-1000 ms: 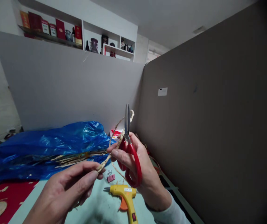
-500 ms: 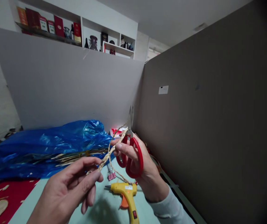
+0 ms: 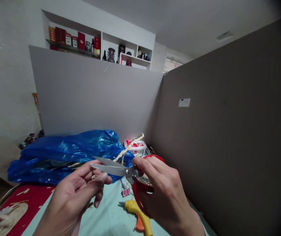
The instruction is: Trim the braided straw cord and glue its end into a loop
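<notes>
My right hand (image 3: 165,183) grips red-handled scissors (image 3: 117,169), their blades parted and pointing left across my left fingers. Between thumb and fingers, my left hand (image 3: 79,188) pinches a pale braided straw cord (image 3: 128,148). The cord rises behind the blades to a free end at upper right. Part of it is hidden behind the scissors, and a small curl of straw shows near my left thumb. Below the hands lies a yellow glue gun (image 3: 133,207) with an orange trigger, partly covered by my right hand. A pink binder clip (image 3: 125,192) is just above it.
A blue plastic bag (image 3: 66,147) with straw strands lies at the back left. A red cloth (image 3: 32,196) with straw scraps and a woven piece (image 3: 15,218) is at lower left. Grey panels (image 3: 98,98) stand behind and to the right. A red-and-white package (image 3: 135,146) sits at the back.
The scissors have turned from pointing up to pointing left, with their blades now open over my left fingers. My right hand has let go of the braided cord. The view has shifted slightly.
</notes>
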### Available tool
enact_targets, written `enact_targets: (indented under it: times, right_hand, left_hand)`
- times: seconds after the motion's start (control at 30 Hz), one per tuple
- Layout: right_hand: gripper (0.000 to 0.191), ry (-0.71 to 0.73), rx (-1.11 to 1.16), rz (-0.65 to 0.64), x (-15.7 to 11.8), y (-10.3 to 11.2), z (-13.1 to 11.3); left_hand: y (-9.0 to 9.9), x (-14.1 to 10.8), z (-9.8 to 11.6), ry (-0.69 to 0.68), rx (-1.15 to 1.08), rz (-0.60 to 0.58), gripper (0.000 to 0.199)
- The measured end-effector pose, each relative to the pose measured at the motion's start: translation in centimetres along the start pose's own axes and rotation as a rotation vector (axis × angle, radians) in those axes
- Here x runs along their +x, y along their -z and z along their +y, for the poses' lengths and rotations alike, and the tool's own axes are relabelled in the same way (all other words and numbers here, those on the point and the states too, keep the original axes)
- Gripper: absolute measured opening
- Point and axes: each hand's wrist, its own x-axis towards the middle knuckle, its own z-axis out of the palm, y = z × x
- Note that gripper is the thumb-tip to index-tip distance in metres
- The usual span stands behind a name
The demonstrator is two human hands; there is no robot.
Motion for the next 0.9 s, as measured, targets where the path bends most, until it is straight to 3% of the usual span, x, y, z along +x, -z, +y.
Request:
enact_targets:
  times: [0.17, 0.3, 0.53, 0.73, 0.9]
  right_hand:
    - [0.032, 0.057, -0.183, -0.044, 0.2, -0.1, -0.6]
    - [0.039, 0.054, -0.278, -0.068, 0.2, 0.0, -0.4]
    - [0.039, 0.073, -0.292, -0.055, 0.0, 0.0, -0.2]
    - [0.037, 0.111, -0.323, 0.013, 0.2, 0.3, -0.4]
    - [0.032, 0.133, -0.321, 0.031, -0.1, 0.3, -0.5]
  left_hand:
    - [1.3, 0.7, -0.2, 0.122, -0.065, -0.105, 0.032]
    - [1.1, 0.6, -0.6, 0.078, -0.009, -0.046, 0.035]
    - [-0.5, -0.8, -0.3, -0.096, -0.002, 0.118, 0.019]
    - [0.4, -0.6, -1.1, -0.034, 0.031, 0.128, 0.032]
    - [0.6, -0.6, -1.3, -0.093, 0.058, 0.157, 0.030]
